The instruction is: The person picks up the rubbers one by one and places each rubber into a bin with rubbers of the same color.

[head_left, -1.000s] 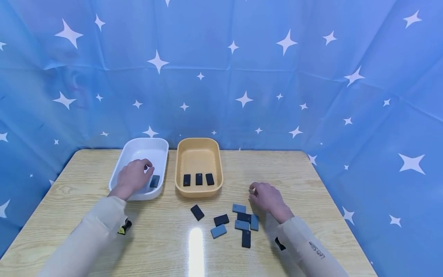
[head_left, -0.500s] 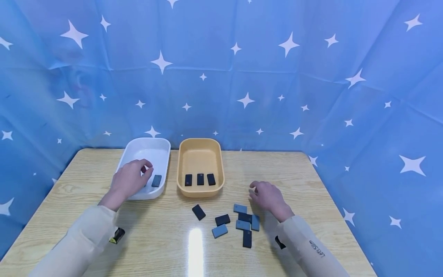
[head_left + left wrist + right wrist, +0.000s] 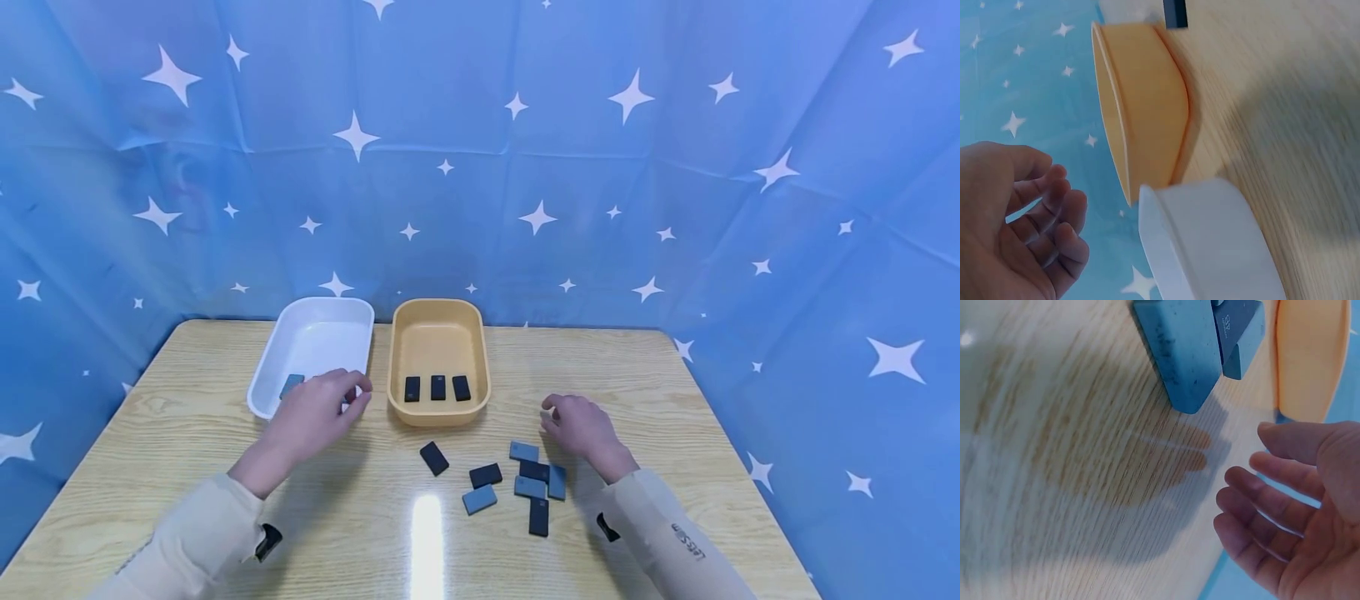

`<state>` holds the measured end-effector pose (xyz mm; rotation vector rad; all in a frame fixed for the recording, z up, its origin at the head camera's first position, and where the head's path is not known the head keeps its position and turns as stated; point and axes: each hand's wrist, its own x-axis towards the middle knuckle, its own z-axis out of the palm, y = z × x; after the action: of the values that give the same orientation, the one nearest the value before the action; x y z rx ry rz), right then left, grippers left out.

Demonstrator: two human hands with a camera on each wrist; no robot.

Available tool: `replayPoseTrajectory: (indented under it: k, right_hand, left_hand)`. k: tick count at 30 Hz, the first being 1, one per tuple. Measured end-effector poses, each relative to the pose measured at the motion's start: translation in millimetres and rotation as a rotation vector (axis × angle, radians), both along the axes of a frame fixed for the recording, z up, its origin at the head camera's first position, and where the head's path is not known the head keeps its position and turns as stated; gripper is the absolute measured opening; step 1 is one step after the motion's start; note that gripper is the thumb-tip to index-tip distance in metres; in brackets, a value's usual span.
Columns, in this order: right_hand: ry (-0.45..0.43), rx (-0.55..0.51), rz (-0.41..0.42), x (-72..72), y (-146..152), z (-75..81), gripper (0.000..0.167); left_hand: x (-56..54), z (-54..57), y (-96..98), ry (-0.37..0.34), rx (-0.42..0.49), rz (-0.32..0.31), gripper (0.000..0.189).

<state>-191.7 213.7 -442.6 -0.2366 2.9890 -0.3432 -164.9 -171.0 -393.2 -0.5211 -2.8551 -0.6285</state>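
Left hand (image 3: 318, 412) raised by near end of white bin (image 3: 330, 333), apart from it, fingers loosely bent. Blue block (image 3: 292, 384) lies inside bin. Three black blocks (image 3: 438, 387) sit in row inside orange bin (image 3: 438, 333) alongside. Right hand (image 3: 581, 425) just beside loose blocks (image 3: 530, 487), four blue, four black, on tabletop (image 3: 645, 367); fingers relaxed, slightly curled.

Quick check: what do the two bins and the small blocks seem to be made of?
White bin: likely moulded plastic, smooth; rounded corners, thin rim. Orange bin: likely plastic too, satin-looking, evenly coloured. Blue blocks and black blocks: rigid-looking, mostly matte, straight edges; the blue show dark specks up close. Plastic or coated wood; can't tell.
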Motion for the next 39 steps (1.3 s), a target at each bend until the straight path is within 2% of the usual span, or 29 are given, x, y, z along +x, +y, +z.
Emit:
replayPoseTrajectory:
  k: [8, 15, 17, 21, 27, 39]
  right_hand:
    - [-0.006, 0.002, -0.002, -0.8, 2, -1.7, 0.029]
    - [-0.021, -0.009, -0.011, -1.1, 3, -3.7, 0.029]
    - [-0.023, -0.01, -0.012, -1.4, 4, -4.0, 0.029]
    - [-0.02, -0.006, -0.01, -2.3, 4, -4.8, 0.028]
    - [-0.015, -0.01, -0.009, -2.7, 4, -5.3, 0.029]
    - [-0.02, -0.016, 0.002, -3.1, 4, -7.3, 0.029]
  left_hand:
    - [16.6, -14.8, 22.2, -0.093, -0.008, -0.086, 0.004]
    - [24.6, -33.0, 32.8, -0.052, -0.078, -0.194, 0.006]
    - [26.1, -37.5, 34.8, -0.07, -0.086, -0.211, 0.008]
    - [28.0, -45.4, 38.0, -0.105, -0.106, -0.237, 0.011]
    - [28.4, -55.3, 43.6, -0.116, -0.118, -0.272, 0.017]
    - [23.9, -64.1, 59.9, -0.087, -0.11, -0.334, 0.018]
